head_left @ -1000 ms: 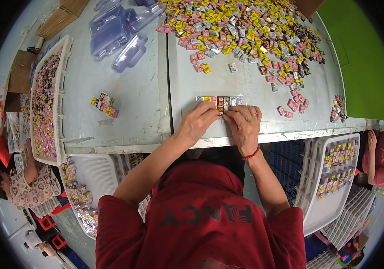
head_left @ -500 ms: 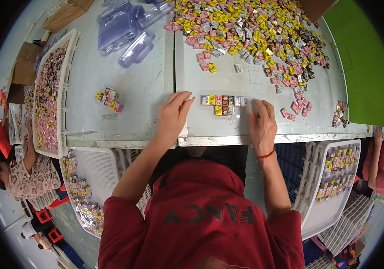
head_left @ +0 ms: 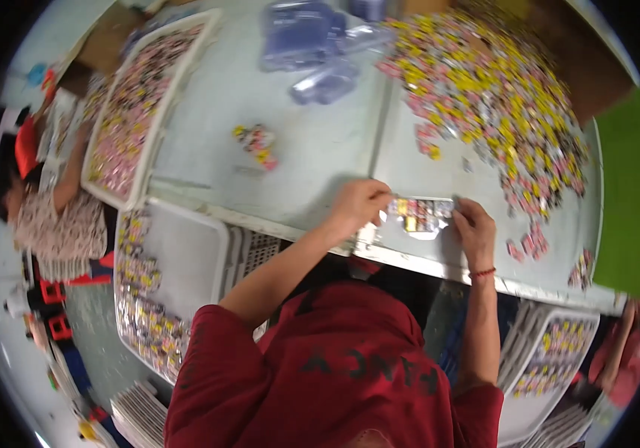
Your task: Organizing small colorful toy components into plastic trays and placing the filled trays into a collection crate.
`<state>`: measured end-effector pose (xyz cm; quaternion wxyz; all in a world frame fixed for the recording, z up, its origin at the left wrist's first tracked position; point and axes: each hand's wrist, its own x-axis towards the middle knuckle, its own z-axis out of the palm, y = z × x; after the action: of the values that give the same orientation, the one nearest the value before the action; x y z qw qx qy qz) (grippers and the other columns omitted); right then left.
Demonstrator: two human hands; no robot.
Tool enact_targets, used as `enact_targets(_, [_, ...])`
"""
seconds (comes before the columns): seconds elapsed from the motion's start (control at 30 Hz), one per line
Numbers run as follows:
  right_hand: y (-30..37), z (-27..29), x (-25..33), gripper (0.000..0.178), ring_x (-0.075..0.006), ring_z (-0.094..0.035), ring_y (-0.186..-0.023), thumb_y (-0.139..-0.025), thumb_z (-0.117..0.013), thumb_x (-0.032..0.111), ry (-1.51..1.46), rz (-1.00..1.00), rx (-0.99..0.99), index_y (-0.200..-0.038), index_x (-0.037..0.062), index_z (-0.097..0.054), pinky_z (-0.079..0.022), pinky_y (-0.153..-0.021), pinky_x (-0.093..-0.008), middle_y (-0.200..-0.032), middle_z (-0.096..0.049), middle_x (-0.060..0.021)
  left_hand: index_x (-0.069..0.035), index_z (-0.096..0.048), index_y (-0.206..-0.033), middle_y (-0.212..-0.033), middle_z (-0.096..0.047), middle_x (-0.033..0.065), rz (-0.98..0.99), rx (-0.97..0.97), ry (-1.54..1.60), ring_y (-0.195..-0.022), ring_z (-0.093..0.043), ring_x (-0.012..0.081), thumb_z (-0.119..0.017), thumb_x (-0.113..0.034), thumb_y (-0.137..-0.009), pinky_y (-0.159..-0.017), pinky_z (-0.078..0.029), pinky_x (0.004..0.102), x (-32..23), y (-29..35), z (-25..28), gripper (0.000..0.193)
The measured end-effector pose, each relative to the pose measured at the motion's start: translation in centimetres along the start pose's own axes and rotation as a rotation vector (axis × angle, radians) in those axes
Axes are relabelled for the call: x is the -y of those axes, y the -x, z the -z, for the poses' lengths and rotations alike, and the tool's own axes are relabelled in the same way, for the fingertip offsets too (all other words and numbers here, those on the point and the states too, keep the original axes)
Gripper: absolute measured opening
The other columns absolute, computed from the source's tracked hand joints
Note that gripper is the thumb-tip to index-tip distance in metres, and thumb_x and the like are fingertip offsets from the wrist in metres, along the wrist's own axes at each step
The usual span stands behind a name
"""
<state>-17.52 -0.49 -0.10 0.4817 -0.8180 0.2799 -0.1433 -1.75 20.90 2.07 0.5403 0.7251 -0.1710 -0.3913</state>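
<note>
A flat group of small colourful boxes [head_left: 428, 209], two rows deep with a shorter lower row, lies near the table's front edge. Shiny clear plastic shows around it, seemingly a wrapper or thin tray. My left hand [head_left: 361, 207] pinches its left end, fingers closed together. At the right end, my right hand [head_left: 477, 228] holds the edge between thumb and fingers; a red cord circles that wrist. Blur hides the fingertips' exact hold. Away to the left sits another small cluster of boxes [head_left: 258, 145], apart from both hands.
A big heap of small boxes [head_left: 484, 89] covers the far right of the table [head_left: 320, 157]. Clear plastic trays [head_left: 301, 37] lie at the back. A white crate [head_left: 174, 97] of small boxes stands left. Filled trays [head_left: 211, 231] flank me below, and co-workers [head_left: 58, 216] sit beyond.
The view has swung, shifting the scene right and downward. My hands, formerly open beside the box group, have closed in on its two ends. Clear plastic around it now glints more.
</note>
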Motion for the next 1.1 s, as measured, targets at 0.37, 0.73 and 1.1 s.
enact_targets(0.37, [-7.9, -7.0, 7.3, 0.015, -0.0054, -0.055, -0.065, -0.087, -0.063, 0.008, 0.029, 0.014, 0.468, -0.099, -0.0014, -0.066, -0.043, -0.058, -0.0206, -0.077, -0.064, -0.0002, -0.002, -0.063, -0.080, -0.070, -0.065, 0.0134, -0.379, -0.171, -0.610, -0.064, -0.063, 0.0309, -0.059, -0.031, -0.088, -0.060, -0.048, 0.0416, 0.8, -0.5, 2.5, 0.030])
enact_targets(0.73, [-8.7, -12.1, 11.5, 0.021, -0.0072, -0.056, -0.065, -0.087, -0.064, 0.010, -0.009, 0.143, 0.412, -0.105, -0.0003, -0.064, -0.047, -0.061, -0.0225, -0.078, -0.064, -0.0018, 0.001, -0.061, -0.097, -0.080, -0.061, 0.0026, -0.089, -0.118, 0.135, -0.053, -0.056, 0.0101, -0.054, -0.021, -0.097, -0.047, -0.046, 0.0256, 3.1, 2.1, 9.2, 0.024])
enact_targets(1.1, [-7.3, -14.0, 8.6, 0.018, -0.0027, -0.048, -0.065, -0.093, -0.059, 0.011, -0.054, 0.108, 0.372, -0.105, -0.0011, -0.063, -0.039, -0.057, -0.0181, -0.075, -0.056, 0.0042, -0.006, -0.061, -0.092, -0.083, -0.062, -0.0008, -0.073, -0.346, 0.315, -0.055, -0.052, 0.0050, -0.054, -0.023, -0.096, -0.046, -0.036, 0.0192, 1.2, 5.9, 21.0, 0.019])
